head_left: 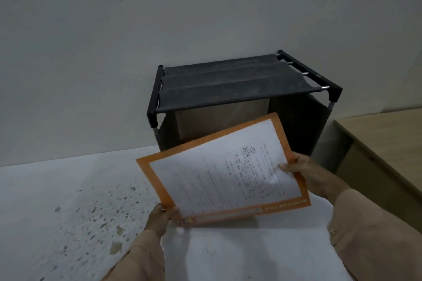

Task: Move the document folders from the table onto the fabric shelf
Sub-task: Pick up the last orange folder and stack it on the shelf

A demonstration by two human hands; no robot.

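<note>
I hold an orange document folder (222, 171) with a printed white sheet inside it, tilted in the air in front of the fabric shelf (230, 80). My left hand (159, 218) pinches the folder's near left corner. My right hand (306, 172) grips its right edge, thumb on top of the sheet. The shelf is a dark grey fabric top on a black tube frame, standing against the wall just beyond the folder. Its top holds nothing. A pale panel shows under the top, partly hidden by the folder.
A wooden table (383, 134) stands at the right, next to the shelf. The white floor (68, 201) below is speckled with dark spots. A plain wall (137, 29) rises behind the shelf.
</note>
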